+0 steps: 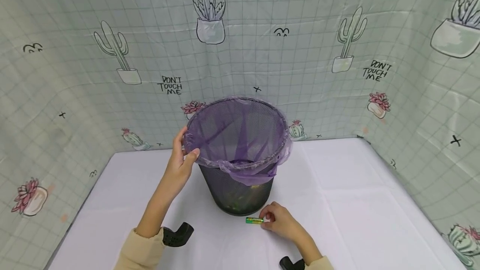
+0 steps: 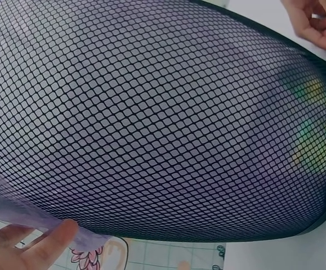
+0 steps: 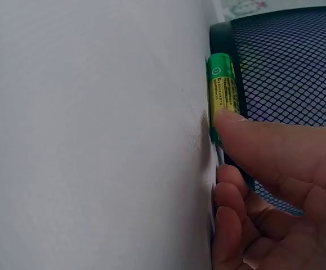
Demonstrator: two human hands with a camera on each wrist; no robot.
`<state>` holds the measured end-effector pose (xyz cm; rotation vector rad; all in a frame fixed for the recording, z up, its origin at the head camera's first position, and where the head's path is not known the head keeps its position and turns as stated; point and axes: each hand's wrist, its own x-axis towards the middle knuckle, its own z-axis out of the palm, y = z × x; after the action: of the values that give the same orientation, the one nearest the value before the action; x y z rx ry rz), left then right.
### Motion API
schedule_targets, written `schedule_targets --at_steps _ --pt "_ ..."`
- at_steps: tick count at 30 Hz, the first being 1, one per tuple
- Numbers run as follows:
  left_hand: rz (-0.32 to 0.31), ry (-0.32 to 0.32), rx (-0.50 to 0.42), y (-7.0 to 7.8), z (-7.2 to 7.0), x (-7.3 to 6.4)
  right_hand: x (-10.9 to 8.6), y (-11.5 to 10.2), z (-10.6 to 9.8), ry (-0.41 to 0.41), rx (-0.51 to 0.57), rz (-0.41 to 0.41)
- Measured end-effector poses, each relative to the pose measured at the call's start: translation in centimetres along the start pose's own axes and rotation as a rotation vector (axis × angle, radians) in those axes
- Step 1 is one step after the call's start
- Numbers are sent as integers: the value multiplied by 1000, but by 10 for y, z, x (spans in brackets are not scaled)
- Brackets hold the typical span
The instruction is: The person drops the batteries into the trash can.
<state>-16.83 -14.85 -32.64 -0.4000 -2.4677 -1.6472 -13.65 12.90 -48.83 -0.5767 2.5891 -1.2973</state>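
Observation:
A black mesh wastebasket (image 1: 236,197) stands upright on the white tabletop, lined with a thin purple bin bag (image 1: 251,175) folded over its rim. My left hand (image 1: 181,165) grips the rim at its left side, thumb on top and fingers outside. In front of the basket's base lies a green and yellow battery (image 1: 254,220). My right hand (image 1: 280,221) pinches the battery's right end between thumb and finger. The right wrist view shows the thumb over the battery's label (image 3: 222,93), close beside the mesh. Green and yellow shapes (image 2: 315,129) show blurred through the mesh low in the basket.
White cloth (image 1: 337,203) covers the table. Behind and at both sides hangs a grid-patterned curtain (image 1: 240,61) with printed cacti, close behind the basket. A black wrist mount (image 1: 179,235) sits at the left sleeve, another (image 1: 291,263) at the right sleeve.

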Motion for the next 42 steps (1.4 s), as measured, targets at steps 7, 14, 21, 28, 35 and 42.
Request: schedule_targets --at_steps 7,14,21,28,35,42 --pt "-1 1 9 0 -3 2 5 -3 0 1 -5 5" --pt "-9 -12 -13 0 0 1 1 -3 0 -2 -17 46" --pt "-24 -6 2 -2 -1 -5 -3 0 6 -5 -6 28" --pt "-19 -6 12 -2 -2 1 -4 -3 0 -3 -6 30" --pt "-32 -9 13 -2 -3 3 -7 -5 -7 -14 3 4" --pt "-33 -16 11 -1 -3 4 -13 -18 -24 -1 77 -62"
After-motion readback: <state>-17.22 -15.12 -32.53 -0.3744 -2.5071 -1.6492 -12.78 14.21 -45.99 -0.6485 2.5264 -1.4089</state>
